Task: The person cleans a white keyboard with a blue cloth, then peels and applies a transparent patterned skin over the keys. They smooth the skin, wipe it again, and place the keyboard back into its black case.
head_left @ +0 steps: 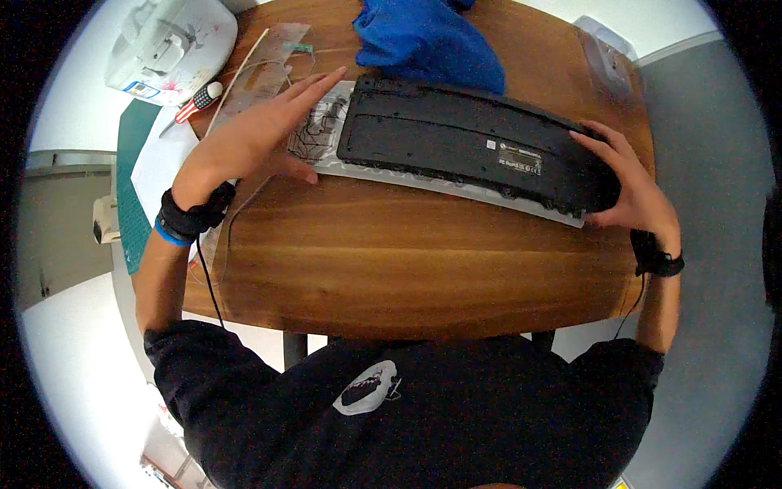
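Note:
A black keyboard back cover (440, 134) lies with its labelled underside up, slanting across the far part of the table. Beneath it, a pale layer sticks out along the near edge, and a clear membrane with dark circuit traces (320, 134) shows past its left end. My right hand (639, 183) grips the cover's right end, fingers over the far side and thumb at the near corner. Over the membrane's left end, my left hand (252, 134) is open, fingers stretched out and thumb apart. Whether it touches the membrane I cannot tell.
Beyond the cover lies a crumpled blue cloth (432, 45). A screwdriver (199, 102) rests by a white plastic container (171, 53) at the far left. Near it are a clear sheet, a thin cable and a small green circuit board (300, 49). A clear tray (607, 57) sits far right.

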Demonstrator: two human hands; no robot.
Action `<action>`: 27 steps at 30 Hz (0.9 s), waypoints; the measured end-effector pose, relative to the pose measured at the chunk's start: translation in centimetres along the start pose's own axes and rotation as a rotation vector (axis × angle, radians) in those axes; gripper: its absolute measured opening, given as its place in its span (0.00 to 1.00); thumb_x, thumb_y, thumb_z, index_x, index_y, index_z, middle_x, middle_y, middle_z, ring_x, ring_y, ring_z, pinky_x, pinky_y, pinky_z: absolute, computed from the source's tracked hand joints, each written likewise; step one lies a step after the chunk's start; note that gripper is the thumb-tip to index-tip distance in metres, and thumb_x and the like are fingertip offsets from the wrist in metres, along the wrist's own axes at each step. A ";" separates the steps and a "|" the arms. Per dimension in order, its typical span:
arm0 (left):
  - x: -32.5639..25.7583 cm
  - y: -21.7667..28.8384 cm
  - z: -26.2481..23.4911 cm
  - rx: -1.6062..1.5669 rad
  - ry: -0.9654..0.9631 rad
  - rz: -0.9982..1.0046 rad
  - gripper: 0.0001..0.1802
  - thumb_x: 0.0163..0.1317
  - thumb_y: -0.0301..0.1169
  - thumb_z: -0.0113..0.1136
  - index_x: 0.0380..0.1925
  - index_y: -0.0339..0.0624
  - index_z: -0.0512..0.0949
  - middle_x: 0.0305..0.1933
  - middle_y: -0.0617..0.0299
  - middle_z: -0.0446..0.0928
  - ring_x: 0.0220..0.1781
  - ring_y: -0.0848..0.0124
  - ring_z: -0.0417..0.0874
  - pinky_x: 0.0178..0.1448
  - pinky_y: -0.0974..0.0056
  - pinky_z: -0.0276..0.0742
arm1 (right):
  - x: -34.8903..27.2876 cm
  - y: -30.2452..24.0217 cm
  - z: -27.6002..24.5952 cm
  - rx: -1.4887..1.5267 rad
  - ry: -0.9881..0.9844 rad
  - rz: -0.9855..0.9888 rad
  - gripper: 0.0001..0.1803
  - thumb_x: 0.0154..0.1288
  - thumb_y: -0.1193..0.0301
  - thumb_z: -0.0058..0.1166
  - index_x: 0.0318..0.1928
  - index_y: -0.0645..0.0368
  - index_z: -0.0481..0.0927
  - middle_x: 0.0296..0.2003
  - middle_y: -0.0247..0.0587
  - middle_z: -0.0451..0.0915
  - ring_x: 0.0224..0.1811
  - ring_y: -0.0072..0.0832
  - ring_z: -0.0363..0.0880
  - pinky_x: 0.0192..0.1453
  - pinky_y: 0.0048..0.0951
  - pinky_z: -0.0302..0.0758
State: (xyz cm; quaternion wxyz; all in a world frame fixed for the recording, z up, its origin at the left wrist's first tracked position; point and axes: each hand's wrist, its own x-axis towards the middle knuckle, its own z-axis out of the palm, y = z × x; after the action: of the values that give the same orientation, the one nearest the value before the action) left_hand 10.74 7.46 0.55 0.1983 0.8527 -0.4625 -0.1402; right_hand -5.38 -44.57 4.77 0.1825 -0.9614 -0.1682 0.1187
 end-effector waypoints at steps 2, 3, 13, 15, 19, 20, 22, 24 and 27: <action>0.4 -0.3 0.2 -0.024 0.005 0.026 0.75 0.44 0.26 0.88 0.89 0.55 0.48 0.88 0.47 0.60 0.80 0.39 0.72 0.79 0.46 0.74 | 0.2 0.1 0.1 -0.008 -0.015 0.004 0.71 0.30 0.74 0.88 0.83 0.42 0.70 0.82 0.48 0.63 0.85 0.53 0.61 0.90 0.50 0.61; 0.5 -0.3 0.2 -0.039 0.002 0.028 0.75 0.43 0.26 0.88 0.89 0.55 0.48 0.88 0.47 0.60 0.80 0.39 0.72 0.79 0.46 0.75 | 0.3 0.0 0.2 -0.013 -0.023 0.005 0.70 0.30 0.74 0.88 0.82 0.42 0.70 0.83 0.47 0.63 0.85 0.53 0.61 0.90 0.51 0.61; -0.4 -0.4 -1.1 0.067 -0.136 -0.030 0.81 0.38 0.25 0.91 0.90 0.64 0.47 0.93 0.47 0.47 0.88 0.42 0.63 0.85 0.45 0.69 | 2.6 -2.7 4.6 -0.174 0.039 -0.180 0.65 0.37 0.58 0.90 0.81 0.36 0.72 0.82 0.56 0.61 0.83 0.61 0.62 0.86 0.59 0.62; -0.5 -0.5 -1.1 0.042 -0.145 -0.028 0.82 0.38 0.27 0.92 0.90 0.63 0.46 0.93 0.45 0.46 0.88 0.41 0.61 0.86 0.45 0.67 | 2.8 -3.2 4.8 -0.186 0.047 -0.184 0.65 0.37 0.57 0.90 0.81 0.37 0.71 0.82 0.56 0.61 0.83 0.61 0.61 0.86 0.59 0.62; -0.7 -2.0 -0.9 -0.052 -0.078 0.034 0.82 0.38 0.29 0.93 0.90 0.60 0.46 0.93 0.43 0.46 0.89 0.41 0.59 0.88 0.45 0.64 | 2.9 -4.1 5.4 -0.202 0.052 -0.160 0.65 0.40 0.55 0.89 0.83 0.36 0.69 0.83 0.57 0.59 0.83 0.61 0.61 0.86 0.61 0.61; -0.7 -2.0 -1.0 -0.018 -0.083 0.007 0.81 0.39 0.28 0.92 0.90 0.58 0.47 0.93 0.44 0.47 0.89 0.40 0.60 0.88 0.45 0.64 | 3.0 -4.2 5.4 -0.201 0.043 -0.153 0.66 0.40 0.55 0.89 0.83 0.36 0.68 0.83 0.57 0.58 0.84 0.61 0.60 0.86 0.61 0.61; -0.7 -1.8 -1.4 0.049 -0.090 -0.040 0.79 0.39 0.27 0.92 0.90 0.55 0.48 0.92 0.45 0.49 0.87 0.40 0.62 0.87 0.46 0.65 | 3.0 -4.3 5.4 -0.211 0.025 -0.142 0.66 0.42 0.55 0.89 0.84 0.36 0.67 0.84 0.57 0.56 0.85 0.62 0.58 0.87 0.62 0.59; -0.5 -1.0 -1.8 0.040 -0.092 -0.072 0.76 0.40 0.27 0.91 0.88 0.52 0.52 0.90 0.46 0.54 0.85 0.40 0.66 0.86 0.47 0.66 | 2.9 -4.4 5.3 -0.231 0.006 -0.135 0.67 0.43 0.55 0.88 0.85 0.35 0.65 0.86 0.58 0.53 0.86 0.63 0.55 0.88 0.63 0.58; -0.5 -0.8 -2.1 0.013 -0.081 -0.031 0.72 0.39 0.27 0.91 0.86 0.50 0.57 0.84 0.47 0.63 0.81 0.40 0.70 0.83 0.47 0.69 | 2.7 -3.8 4.6 -0.222 -0.050 -0.155 0.68 0.44 0.55 0.88 0.86 0.34 0.63 0.88 0.58 0.49 0.88 0.64 0.51 0.90 0.64 0.55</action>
State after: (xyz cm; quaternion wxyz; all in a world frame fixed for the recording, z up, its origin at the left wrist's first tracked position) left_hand 11.98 8.71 2.08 0.1716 0.8548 -0.4577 -0.1744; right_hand -5.33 -38.82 1.61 0.0796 -0.9566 -0.2583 0.1087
